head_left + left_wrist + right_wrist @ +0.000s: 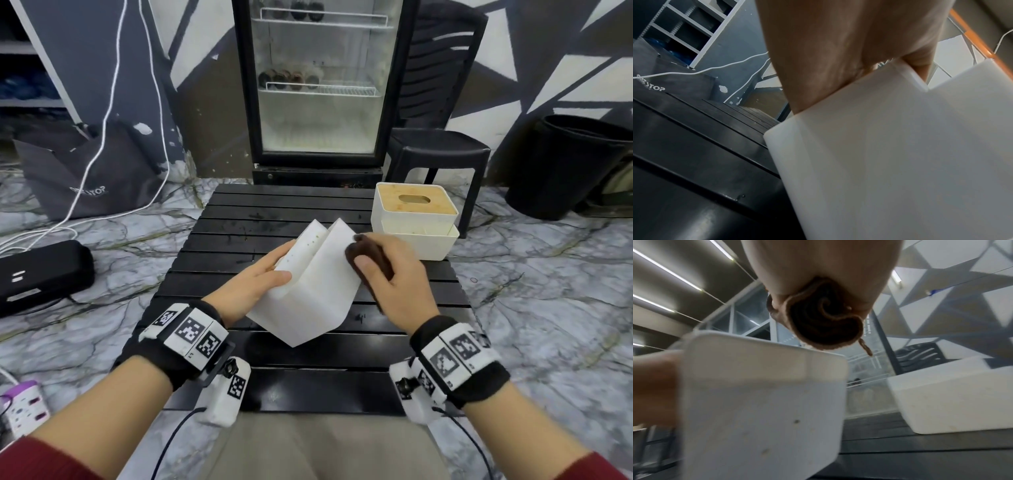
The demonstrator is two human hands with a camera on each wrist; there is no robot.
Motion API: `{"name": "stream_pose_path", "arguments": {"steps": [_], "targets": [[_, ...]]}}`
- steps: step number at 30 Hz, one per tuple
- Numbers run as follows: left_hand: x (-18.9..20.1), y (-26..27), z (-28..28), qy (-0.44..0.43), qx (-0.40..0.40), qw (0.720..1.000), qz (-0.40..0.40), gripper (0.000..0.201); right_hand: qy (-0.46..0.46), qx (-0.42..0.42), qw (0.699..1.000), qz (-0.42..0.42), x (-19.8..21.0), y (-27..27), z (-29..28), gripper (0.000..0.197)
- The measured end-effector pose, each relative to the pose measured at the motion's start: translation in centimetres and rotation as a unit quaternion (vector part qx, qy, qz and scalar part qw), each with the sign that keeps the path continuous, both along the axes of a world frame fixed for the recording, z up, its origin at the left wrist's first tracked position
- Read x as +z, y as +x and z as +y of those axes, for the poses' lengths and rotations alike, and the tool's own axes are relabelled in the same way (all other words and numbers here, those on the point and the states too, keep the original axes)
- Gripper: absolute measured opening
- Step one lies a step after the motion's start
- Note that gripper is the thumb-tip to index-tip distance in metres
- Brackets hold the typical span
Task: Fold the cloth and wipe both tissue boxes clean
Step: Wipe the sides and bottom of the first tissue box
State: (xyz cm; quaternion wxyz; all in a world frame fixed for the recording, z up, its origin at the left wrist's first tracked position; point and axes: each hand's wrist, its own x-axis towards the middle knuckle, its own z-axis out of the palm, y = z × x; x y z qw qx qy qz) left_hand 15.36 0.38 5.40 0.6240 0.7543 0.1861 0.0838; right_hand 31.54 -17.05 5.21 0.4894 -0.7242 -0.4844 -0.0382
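Note:
A white tissue box point(315, 291) is tilted up off the black slatted table point(239, 219), and my left hand point(260, 284) grips its left side with the thumb on top. That box fills the left wrist view point(890, 162) and shows small specks in the right wrist view point(760, 410). My right hand point(387, 274) holds a folded dark brown cloth point(370, 260) against the box's upper right face. Rolled layers of the cloth point(824, 322) show under the palm. A second white tissue box point(416, 219) with a wooden lid stands at the table's far right point(953, 397).
A glass-door fridge point(322, 82) stands behind the table, with a black stool point(442, 150) and a black bin point(575, 164) to its right. On the marble floor at left lie a grey bag point(92, 171), white cables, a black case point(41, 274) and a power strip point(24, 407).

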Motion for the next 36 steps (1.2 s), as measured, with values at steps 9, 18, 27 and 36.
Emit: {"name": "stream_pose_path", "arguments": {"steps": [9, 18, 27, 36], "targets": [[0.1, 0.1, -0.2, 0.022, 0.004, 1.0, -0.002, 0.05, -0.02, -0.003, 0.992, -0.126, -0.8, -7.0, 0.7, 0.04], [0.2, 0.0, 0.0, 0.016, -0.015, 1.0, 0.005, 0.052, 0.014, 0.036, 0.998, -0.053, -1.2, -5.3, 1.6, 0.04], [-0.1, 0.3, 0.5, 0.006, -0.042, 0.999, 0.016, 0.051, 0.024, -0.007, 1.0, -0.006, -1.3, -0.8, 3.6, 0.036], [0.0, 0.3, 0.5, -0.007, -0.053, 0.999, 0.002, 0.055, -0.014, -0.03, 0.999, 0.038, -0.6, 2.0, 5.1, 0.034]]}}
